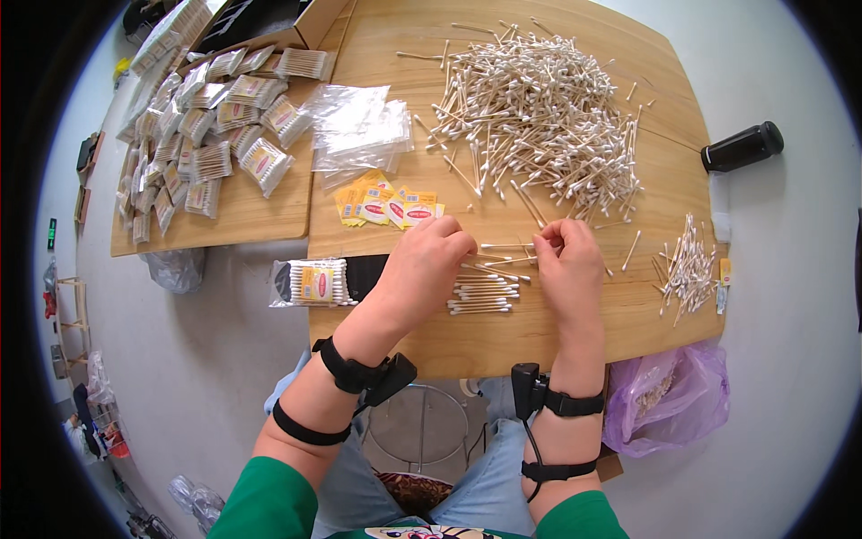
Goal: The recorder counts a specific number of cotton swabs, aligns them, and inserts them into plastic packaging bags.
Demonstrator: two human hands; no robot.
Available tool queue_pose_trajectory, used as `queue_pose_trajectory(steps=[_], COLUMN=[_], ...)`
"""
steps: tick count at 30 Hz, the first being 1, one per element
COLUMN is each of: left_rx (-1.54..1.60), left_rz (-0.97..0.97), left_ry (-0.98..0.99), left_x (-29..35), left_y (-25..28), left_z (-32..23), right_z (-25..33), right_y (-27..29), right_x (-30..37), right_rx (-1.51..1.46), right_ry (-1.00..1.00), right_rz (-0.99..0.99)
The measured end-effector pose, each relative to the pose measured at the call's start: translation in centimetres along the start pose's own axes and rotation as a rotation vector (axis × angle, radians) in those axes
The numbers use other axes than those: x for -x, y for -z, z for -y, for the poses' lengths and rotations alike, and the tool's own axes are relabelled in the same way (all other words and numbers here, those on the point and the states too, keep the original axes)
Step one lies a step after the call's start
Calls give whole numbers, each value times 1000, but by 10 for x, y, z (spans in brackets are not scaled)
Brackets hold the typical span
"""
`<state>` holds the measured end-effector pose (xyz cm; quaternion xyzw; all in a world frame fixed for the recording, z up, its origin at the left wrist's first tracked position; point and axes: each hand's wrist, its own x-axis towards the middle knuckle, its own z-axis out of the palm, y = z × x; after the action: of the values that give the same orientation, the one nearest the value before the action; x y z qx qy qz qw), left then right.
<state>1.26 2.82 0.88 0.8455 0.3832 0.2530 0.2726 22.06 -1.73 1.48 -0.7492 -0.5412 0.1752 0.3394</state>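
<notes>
A row of cotton swabs lies on the wooden table between my hands, roughly side by side. My left hand is closed with curled fingers at the left ends of the upper swabs; what it pinches, if anything, is hidden. Thumb and fingers of my right hand pinch the right ends of a few swabs that stretch toward the left hand. Beyond both hands rises a large heap of loose swabs. Left of my left hand, a clear bag packed with swabs and a yellow label rests on a black strip.
Yellow-and-white labels and clear empty bags lie beyond my left hand. Many filled packs cover the left table beside an open box. At right are a smaller swab pile, a black bottle and a purple bag.
</notes>
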Motion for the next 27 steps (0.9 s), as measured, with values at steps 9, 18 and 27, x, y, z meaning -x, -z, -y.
queue_pose_trajectory(steps=[9,18,27], left_rx=[9,-7,-97], left_rz=[-89,-74,-39], left_ry=[31,123,156], left_x=[-4,-11,-12], left_y=[-7,-15,5], left_z=[-9,-10,1], right_z=[14,11,-1], right_y=[7,-3,15], right_x=[7,9,6], right_rx=[95,191,-33], right_ry=[-10,7,-69], right_rz=[186,130,59])
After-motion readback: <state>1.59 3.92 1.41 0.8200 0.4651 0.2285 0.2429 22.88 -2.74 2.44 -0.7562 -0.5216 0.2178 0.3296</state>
